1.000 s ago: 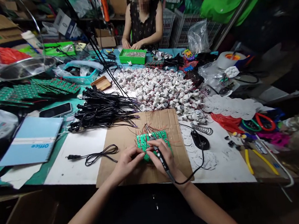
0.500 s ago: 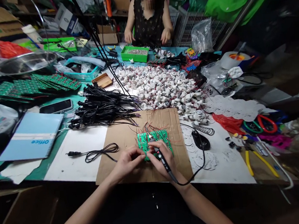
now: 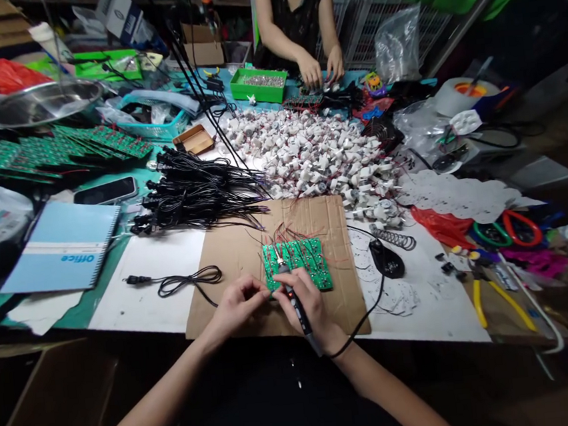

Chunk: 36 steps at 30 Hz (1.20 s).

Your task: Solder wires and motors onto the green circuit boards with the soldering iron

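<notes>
My right hand point(image 3: 306, 301) is wrapped round a black soldering iron point(image 3: 299, 308), its tip pointing at the green circuit board point(image 3: 314, 264). Thin red and dark wires stick out from the far side of that board, which lies on a sheet of cardboard point(image 3: 236, 238). At the board's near left corner, my left hand point(image 3: 242, 301) is pinched shut. A black power cord point(image 3: 190, 280) with a plug runs in under this hand, and its end appears to be between my fingertips, though the fingers mostly hide it. Both hands' fingertips are close together.
A bundle of black cords point(image 3: 196, 188) and a heap of white parts point(image 3: 318, 149) lie beyond the cardboard. At right are a soldering stand point(image 3: 386, 260) and yellow-handled pliers point(image 3: 500, 296). A notebook point(image 3: 63, 244) lies left. A co-worker's hands point(image 3: 320, 69) work across the table.
The view has shifted slightly. The soldering iron and my right hand have drawn a little nearer to me. The co-worker's hands have come together over the table.
</notes>
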Motion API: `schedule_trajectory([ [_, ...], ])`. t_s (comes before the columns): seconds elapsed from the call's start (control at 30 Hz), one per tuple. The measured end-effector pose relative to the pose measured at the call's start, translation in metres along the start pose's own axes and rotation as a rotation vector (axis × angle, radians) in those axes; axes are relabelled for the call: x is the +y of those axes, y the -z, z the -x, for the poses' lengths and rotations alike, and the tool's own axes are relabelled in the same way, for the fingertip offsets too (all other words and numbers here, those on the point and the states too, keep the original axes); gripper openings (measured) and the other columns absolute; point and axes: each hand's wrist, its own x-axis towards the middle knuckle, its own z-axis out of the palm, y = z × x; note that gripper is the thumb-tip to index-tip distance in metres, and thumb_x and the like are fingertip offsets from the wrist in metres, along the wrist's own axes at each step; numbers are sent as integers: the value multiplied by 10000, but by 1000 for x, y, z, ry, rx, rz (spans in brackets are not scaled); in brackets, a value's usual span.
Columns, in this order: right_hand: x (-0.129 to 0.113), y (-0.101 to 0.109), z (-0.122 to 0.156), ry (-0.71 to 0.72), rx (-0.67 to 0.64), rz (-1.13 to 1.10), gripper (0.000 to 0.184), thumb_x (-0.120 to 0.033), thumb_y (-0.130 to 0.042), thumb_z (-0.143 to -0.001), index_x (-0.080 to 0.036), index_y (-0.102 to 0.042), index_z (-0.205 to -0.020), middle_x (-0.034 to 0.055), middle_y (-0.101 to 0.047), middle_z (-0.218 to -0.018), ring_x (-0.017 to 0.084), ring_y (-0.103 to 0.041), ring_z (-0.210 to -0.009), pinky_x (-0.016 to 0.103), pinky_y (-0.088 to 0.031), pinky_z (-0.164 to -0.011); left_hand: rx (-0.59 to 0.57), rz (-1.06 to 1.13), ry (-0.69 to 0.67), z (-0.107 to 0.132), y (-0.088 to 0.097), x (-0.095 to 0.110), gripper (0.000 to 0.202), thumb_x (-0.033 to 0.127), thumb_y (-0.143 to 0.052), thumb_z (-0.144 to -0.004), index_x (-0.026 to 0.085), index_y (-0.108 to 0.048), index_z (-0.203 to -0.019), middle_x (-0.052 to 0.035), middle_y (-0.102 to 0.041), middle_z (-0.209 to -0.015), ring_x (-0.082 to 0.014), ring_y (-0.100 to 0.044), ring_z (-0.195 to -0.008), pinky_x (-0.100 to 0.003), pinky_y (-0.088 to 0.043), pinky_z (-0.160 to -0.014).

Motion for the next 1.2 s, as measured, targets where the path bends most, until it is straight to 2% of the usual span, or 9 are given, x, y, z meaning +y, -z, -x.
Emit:
schedule_trajectory([
  [0.1,0,-4,5,21,-16,18,354,-81,-603,-967,-257,-623,-1273,46,-558,-1005,187,-623,-879,312,-601,-800,-10,-12,42,4,1,-3,340,502,-645,-883,164,-663,-855,-30,-687,-769,-152,-613,-680,-268,-481,-642],
  [0.23,3,-8,7,26,-24,18,357,-82,-597,-975,-263,-620,-1281,45,-551,-1006,179,-632,-867,301,-609,-788,-27,-193,-36,6,5,1,307,464,-625,-906,170,-699,-861,-53,-730,-853,-182,-656,-803,-302,-500,-761],
  [0.33,4,-7,6,38,-24,9,354,-94,-600,-978,-268,-628,-1285,45,-555,-1011,175,-639,-869,301,-607,-802,-46,-267,-52,5,10,4,288,435,-589,-931,176,-693,-860,-48,-728,-839,-179,-650,-786,-298,-496,-747],
  [0.43,4,1,7,30,-17,-30,326,-150,-619,-994,-265,-644,-1298,50,-569,-1023,166,-642,-839,297,-600,-778,-45,-331,-61,2,14,5,269,408,-570,-944,178,-673,-849,-42,-713,-811,-172,-640,-761,-286,-486,-717],
  [0.6,2,26,26,2,-39,-132,295,-288,-580,-1039,-240,-693,-1308,56,-632,-927,189,-649,-802,311,-575,-702,-72,-411,-123,0,15,7,243,370,-566,-956,184,-687,-857,-59,-732,-881,-184,-674,-842,-297,-498,-789],
  [0.77,-4,39,55,-141,38,-223,291,-226,-554,-1022,-251,-730,-1253,36,-714,-839,172,-698,-707,283,-573,-615,-72,-425,-126,-1,11,4,229,348,-567,-954,186,-689,-849,-64,-741,-891,-186,-676,-838,-300,-499,-790],
  [0.9,-7,41,64,-243,56,-227,262,-197,-551,-994,-251,-767,-1132,2,-732,-730,144,-686,-569,246,-541,-508,-52,-447,-117,-1,9,3,207,323,-578,-936,190,-687,-821,-59,-740,-871,-184,-670,-814,-297,-490,-769],
  [1.03,-6,42,63,-233,24,-218,252,-204,-560,-976,-251,-777,-1095,4,-747,-728,148,-690,-537,250,-542,-482,-23,-471,-83,-2,6,4,182,298,-609,-905,192,-689,-781,-57,-743,-855,-189,-672,-802,-292,-479,-747],
  [1.2,-7,42,60,-204,-35,-186,248,-185,-566,-970,-246,-774,-1091,18,-773,-776,158,-709,-566,274,-573,-548,-7,-473,-48,-3,5,7,158,254,-622,-881,192,-692,-754,-49,-752,-839,-189,-676,-794,-285,-467,-738],
])
